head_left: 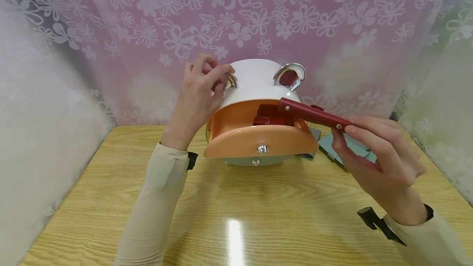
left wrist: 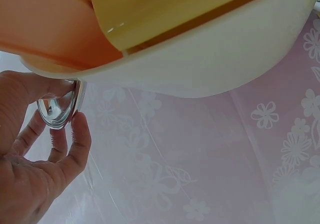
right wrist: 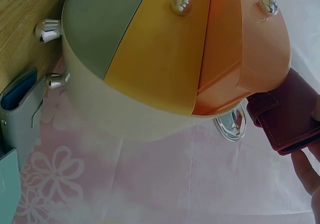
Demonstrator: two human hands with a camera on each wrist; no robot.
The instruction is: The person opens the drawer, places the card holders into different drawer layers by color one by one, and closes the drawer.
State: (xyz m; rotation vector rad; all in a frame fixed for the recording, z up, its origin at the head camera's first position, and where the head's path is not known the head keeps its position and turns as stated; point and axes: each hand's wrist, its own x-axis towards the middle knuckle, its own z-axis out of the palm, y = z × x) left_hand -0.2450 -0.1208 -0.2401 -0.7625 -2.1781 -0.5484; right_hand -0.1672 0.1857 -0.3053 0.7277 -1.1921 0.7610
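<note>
A rounded white drawer box [head_left: 255, 77] with two silver ear-shaped rings stands on the table, its orange top drawer [head_left: 233, 142] pulled out. Thumb and fingers of my left hand [head_left: 199, 89] hold the left silver ring [left wrist: 59, 111] at the top of the box. Between thumb and fingers, my right hand [head_left: 384, 155] pinches one end of a dark red snap wallet [head_left: 314, 115]. Its other end overlaps the right side of the open drawer in the head view. Inside that drawer lies another dark red wallet [head_left: 273, 117], partly hidden by the drawer front.
Beneath the orange drawer are a yellow drawer [right wrist: 160, 54] and a green drawer [right wrist: 102, 29], both closed, with silver knobs. Right of the box, a pale teal wallet [head_left: 349, 145] and a grey wallet [right wrist: 25, 109] rest on the wooden table [head_left: 207, 208]. A flowered curtain [head_left: 236, 19] hangs behind.
</note>
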